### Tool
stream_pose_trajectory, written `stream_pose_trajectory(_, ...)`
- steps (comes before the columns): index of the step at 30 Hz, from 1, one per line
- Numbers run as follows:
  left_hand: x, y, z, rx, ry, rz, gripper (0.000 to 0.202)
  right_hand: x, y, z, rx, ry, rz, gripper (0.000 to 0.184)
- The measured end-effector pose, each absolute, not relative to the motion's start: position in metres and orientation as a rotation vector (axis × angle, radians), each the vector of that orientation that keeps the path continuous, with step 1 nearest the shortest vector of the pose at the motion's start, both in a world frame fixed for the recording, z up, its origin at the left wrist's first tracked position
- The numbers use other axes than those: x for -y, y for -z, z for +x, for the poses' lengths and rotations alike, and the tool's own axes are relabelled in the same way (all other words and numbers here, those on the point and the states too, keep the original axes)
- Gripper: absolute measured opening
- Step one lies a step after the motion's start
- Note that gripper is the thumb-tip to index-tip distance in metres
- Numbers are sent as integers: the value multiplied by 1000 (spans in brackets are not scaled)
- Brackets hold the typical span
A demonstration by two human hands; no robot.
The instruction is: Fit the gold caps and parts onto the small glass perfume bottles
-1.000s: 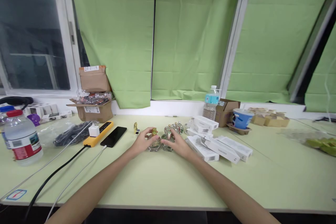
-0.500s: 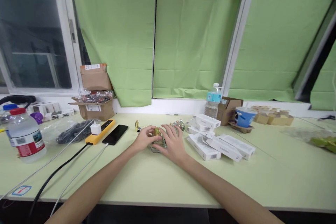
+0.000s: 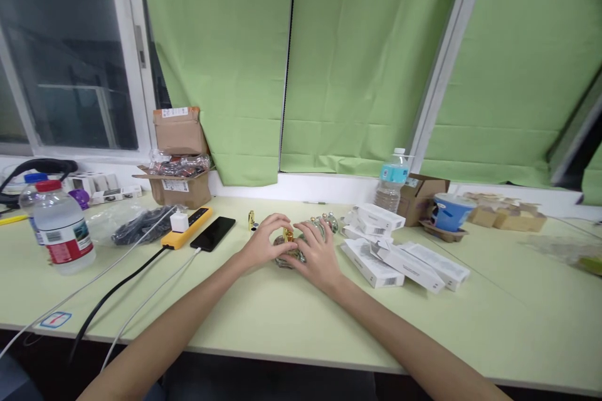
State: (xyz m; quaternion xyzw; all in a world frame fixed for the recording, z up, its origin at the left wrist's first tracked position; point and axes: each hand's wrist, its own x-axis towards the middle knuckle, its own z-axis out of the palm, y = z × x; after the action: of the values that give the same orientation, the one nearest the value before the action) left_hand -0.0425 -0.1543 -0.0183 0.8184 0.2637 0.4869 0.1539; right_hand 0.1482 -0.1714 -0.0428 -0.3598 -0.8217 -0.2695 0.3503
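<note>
Both my hands meet over a small glass perfume bottle (image 3: pixel 288 253) with a gold top, standing on the pale green table (image 3: pixel 263 319). My left hand (image 3: pixel 263 244) curls round its left side, fingertips pinched at the gold cap. My right hand (image 3: pixel 317 257) wraps the bottle's right side with fingers bent. Just behind, several more small glass bottles (image 3: pixel 324 223) stand in a cluster. A loose gold cap (image 3: pixel 251 220) stands to the left of my hands.
White boxes (image 3: pixel 399 257) lie right of my hands, with a water bottle (image 3: pixel 391 180), brown carton (image 3: pixel 423 197) and blue cup (image 3: pixel 449 213) behind. Left: black phone (image 3: pixel 213 233), yellow power strip (image 3: pixel 185 227), cables, cardboard boxes (image 3: pixel 177 160), red-capped bottle (image 3: pixel 61 229).
My right hand has slid left from its own bottle onto the one in my left hand, and both hands now close round it. The camera view has shifted slightly.
</note>
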Motion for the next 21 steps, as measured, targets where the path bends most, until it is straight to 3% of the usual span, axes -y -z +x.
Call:
stream_pose_trajectory(10,146,30,-39,-718,-1318,2285,23,162,48,151,2149,540,-785,16)
stream_pose_trajectory(21,140,30,-39,-707,-1281,2228,23,160,49,151,2143,479,-736,22)
